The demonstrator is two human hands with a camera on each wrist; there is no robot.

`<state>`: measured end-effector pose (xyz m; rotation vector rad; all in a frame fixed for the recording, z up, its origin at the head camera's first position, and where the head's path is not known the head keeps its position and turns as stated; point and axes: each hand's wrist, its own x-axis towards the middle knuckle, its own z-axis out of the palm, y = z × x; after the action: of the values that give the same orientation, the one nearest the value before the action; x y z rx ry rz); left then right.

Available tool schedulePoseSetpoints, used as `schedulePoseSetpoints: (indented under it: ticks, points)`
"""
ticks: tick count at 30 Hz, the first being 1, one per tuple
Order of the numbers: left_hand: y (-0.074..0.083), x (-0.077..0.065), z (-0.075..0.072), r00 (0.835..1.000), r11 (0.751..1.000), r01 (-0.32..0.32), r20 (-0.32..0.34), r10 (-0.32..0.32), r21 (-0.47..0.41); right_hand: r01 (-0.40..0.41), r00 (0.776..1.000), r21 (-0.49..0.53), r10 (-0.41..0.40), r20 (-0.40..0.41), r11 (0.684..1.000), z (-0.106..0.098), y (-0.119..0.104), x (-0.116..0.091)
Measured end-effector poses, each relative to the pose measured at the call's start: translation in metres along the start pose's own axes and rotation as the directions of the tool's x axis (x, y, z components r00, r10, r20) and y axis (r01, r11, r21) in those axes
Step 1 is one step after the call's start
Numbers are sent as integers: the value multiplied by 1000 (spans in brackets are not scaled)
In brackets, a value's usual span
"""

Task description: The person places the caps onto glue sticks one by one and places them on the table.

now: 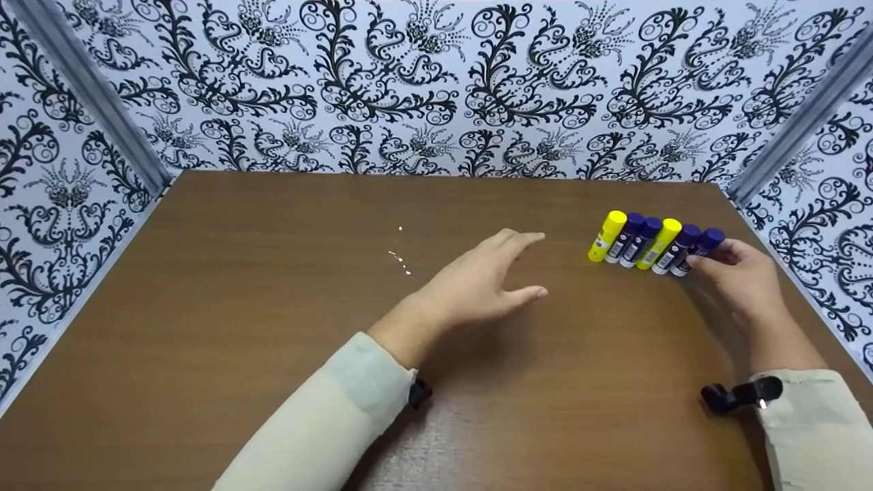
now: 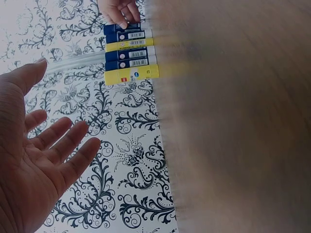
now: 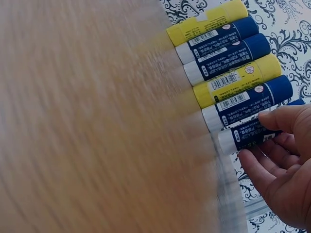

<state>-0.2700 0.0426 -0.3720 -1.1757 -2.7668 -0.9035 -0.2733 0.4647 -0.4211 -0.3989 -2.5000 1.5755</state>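
Note:
Several glue sticks stand upright in a row at the right of the table, yellow ones among dark blue ones. At the row's left end is a yellow glue stick [image 1: 607,235]; another yellow glue stick [image 1: 659,243] stands between blue ones. My right hand [image 1: 747,276] pinches the blue glue stick [image 3: 250,135] at the right end between thumb and fingers, close beside its blue neighbour [image 3: 248,102]. Left of the row, my left hand [image 1: 477,279] hovers over the table with fingers extended and thumb apart, holding nothing. In the left wrist view its palm [image 2: 29,179] faces the camera.
The brown wooden table [image 1: 273,327] has small white flecks [image 1: 400,259] left of centre. Black-and-white patterned panels [image 1: 423,88] stand along its back and sides, with grey strips [image 1: 102,95] at the corners. A black wrist strap [image 1: 743,395] is on the right sleeve.

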Motion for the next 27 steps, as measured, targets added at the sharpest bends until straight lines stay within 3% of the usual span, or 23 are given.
schedulePoseSetpoints:
  ticks: [6, 18, 27]
  points:
    - [0, 0, 1, 1000, 1000, -1, 3, 1, 3, 20, 1000, -86, -18, 14, 996, 4, 0, -2]
    - [1, 2, 1, 1000, 1000, -4, 2, 4, 4, 57, 998, -136, -53, 35, 989, -2, 9, 2]
    - [-4, 3, 2, 1000, 1000, 9, 3, -9, 6, 59, 998, -101, -57, 27, 993, -17, 9, -5]
